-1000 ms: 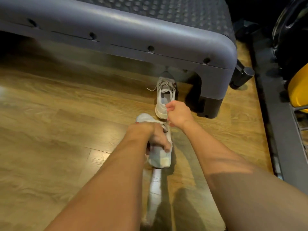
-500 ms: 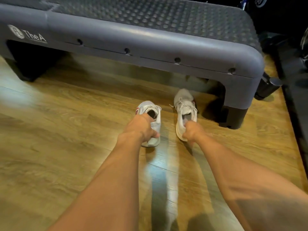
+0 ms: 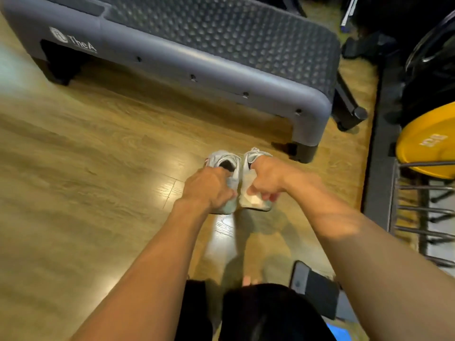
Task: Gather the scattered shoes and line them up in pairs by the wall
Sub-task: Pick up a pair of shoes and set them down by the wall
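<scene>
While my left hand [image 3: 208,185] grips one pale grey mesh trainer [image 3: 221,159], right hand [image 3: 264,178] gripping its mate [image 3: 251,156] | step: pairing | next: I'd carry both wallward

A grey step platform [image 3: 221,45] with a studded top and the lettering "TheA" is standing on the wooden floor [image 3: 86,168], stretching across the upper view. At the right, a yellow weight plate [image 3: 428,143] is sitting just above a metal rack [image 3: 418,210], and a dark phone [image 3: 312,286] is lying near the bottom edge.
</scene>
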### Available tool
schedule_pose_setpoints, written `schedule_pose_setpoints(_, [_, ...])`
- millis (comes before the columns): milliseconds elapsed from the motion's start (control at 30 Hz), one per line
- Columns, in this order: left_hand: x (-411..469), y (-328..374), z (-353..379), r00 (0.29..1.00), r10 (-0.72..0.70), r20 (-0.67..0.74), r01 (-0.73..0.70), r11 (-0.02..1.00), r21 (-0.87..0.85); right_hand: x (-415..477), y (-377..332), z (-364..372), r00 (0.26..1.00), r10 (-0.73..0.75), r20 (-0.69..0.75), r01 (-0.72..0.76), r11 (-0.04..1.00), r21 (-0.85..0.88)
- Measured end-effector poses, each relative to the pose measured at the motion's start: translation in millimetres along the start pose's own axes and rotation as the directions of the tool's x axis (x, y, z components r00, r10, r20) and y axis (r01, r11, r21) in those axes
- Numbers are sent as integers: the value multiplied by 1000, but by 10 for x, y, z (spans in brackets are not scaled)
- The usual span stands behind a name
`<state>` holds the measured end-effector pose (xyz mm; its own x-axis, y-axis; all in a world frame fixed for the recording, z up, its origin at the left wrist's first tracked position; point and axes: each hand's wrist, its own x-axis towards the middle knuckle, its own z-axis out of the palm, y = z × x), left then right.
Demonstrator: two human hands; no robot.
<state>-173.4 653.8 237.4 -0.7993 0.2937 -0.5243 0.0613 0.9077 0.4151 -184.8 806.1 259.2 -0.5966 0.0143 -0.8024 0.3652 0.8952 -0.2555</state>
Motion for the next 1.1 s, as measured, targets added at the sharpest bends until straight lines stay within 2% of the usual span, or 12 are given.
schedule_pose_setpoints(133, [-716, 356, -1114, 988, -4, 152, 15, 997, -71, -1256, -516, -658, 994, -96, -52, 93, 994, -59])
schedule_pose_setpoints(267, [-1565, 753, -2582, 981, 15, 194, 6, 994, -106, -2613, -1240, -1518, 972, -204, -114, 189, 973, -129])
schedule_pose_setpoints(333, [-2054, 940, -3387, 991, 8, 137, 4, 996, -87, -3310, -1636, -1962, 948, -268, -172, 246, 960, -136])
schedule_pose_setpoints(467, [-2950, 1228, -4725, 998, 35, -52, -30, 995, 94, -4537, -2329, -2771, 876, -415, -246, 377, 907, -189])
schedule_pose_setpoints(600, [-3865, 1404, -5640, 968, 13, -251, -2, 999, 43, -5455, -2831, -3257, 751, -592, -293, 529, 805, -269])
schedule_pose_setpoints(767, [-5033, 1534, -6247, 875, -119, -470, 70, 990, -121, -6229, -3258, -3465, 576, -771, -273, 687, 637, -350])
schedule_pose_setpoints(900, [-5862, 1599, -6241, 793, -250, -555, 173, 967, -189, -6730, -3597, -3204, 433, -887, -157, 782, 457, -424])
schedule_pose_setpoints(1000, [-6445, 1552, -5989, 699, -361, -617, 314, 931, -188, -7072, -3839, -2787, 358, -933, -21, 823, 326, -465])
schedule_pose_setpoints(1100, [-7070, 1460, -5629, 584, -447, -678, 509, 852, -124, -7412, -4034, -2265, 278, -953, 123, 859, 189, -476])
